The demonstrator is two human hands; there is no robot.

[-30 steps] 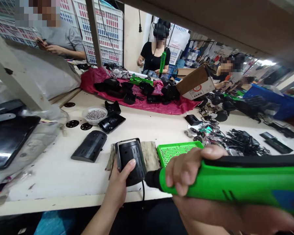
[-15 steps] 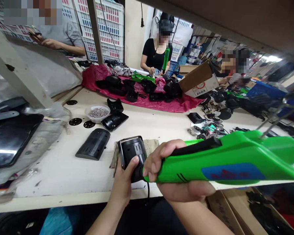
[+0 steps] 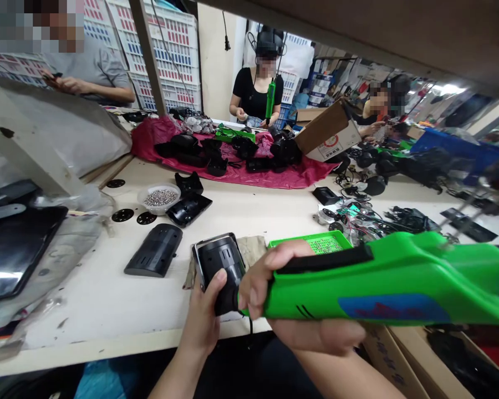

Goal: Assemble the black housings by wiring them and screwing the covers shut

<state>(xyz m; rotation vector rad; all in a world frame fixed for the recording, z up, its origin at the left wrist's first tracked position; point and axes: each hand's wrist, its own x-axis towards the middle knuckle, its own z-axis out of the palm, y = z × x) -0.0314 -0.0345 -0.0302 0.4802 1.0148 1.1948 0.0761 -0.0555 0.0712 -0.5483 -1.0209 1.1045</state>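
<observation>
My left hand (image 3: 208, 307) grips a black plastic housing (image 3: 221, 257) with a metal bracket around its top edge, the thumb lying on its face. Beneath it is a beige cloth (image 3: 253, 246). My right hand (image 3: 270, 288) is wrapped round a green electric screwdriver (image 3: 357, 285), held level with its nose against the housing's lower right side. The exact tip is hidden by my fingers. Behind the screwdriver, a green tray (image 3: 316, 241) of small screws is partly covered. To the left lies a curved black cover (image 3: 153, 249).
A white bowl of screws (image 3: 158, 198) stands beyond the cover, near black discs (image 3: 122, 215) and black shells (image 3: 189, 209). A pink cloth (image 3: 270, 177) bears several black parts. Wires (image 3: 357, 216) lie at right; a shelf post (image 3: 29, 127) rises at left. Co-workers sit across the bench.
The view has shifted slightly, and the green tray shows more behind the screwdriver. Both hands keep their holds, with the screwdriver still at the housing's side.
</observation>
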